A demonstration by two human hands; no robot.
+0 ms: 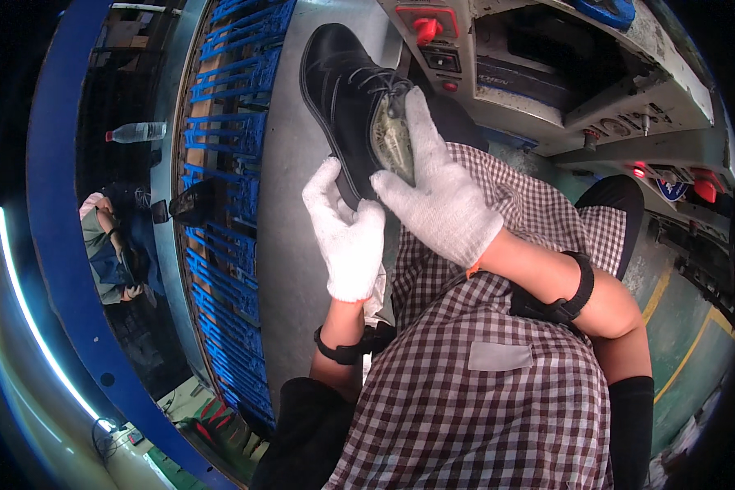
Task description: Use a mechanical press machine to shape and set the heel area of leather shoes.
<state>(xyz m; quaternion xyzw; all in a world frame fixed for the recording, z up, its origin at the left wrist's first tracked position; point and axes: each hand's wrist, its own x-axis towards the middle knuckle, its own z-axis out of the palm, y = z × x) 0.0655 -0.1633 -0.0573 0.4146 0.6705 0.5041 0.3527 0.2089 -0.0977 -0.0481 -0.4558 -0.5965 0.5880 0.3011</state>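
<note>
A black lace-up shoe (347, 106) is held over the metal surface, its toe pointing up and away from me. A greenish-yellow solid piece, like a shoe last (390, 140), fills its opening. My right hand (445, 192), in a white knitted glove, closes on the shoe's opening, with the index finger by the laces and the thumb toward the heel. My left hand (347, 233), gloved the same way, pinches the heel end, fingertips along the sole edge. The shoe's underside is hidden.
Left of the grey metal surface (290, 253) runs a rack of blue slats (224, 269) bearing a dark object (192, 204). Beyond are a clear bottle (139, 132) and another person (110, 245). At right stands a machine (498, 122) with red knobs (427, 31).
</note>
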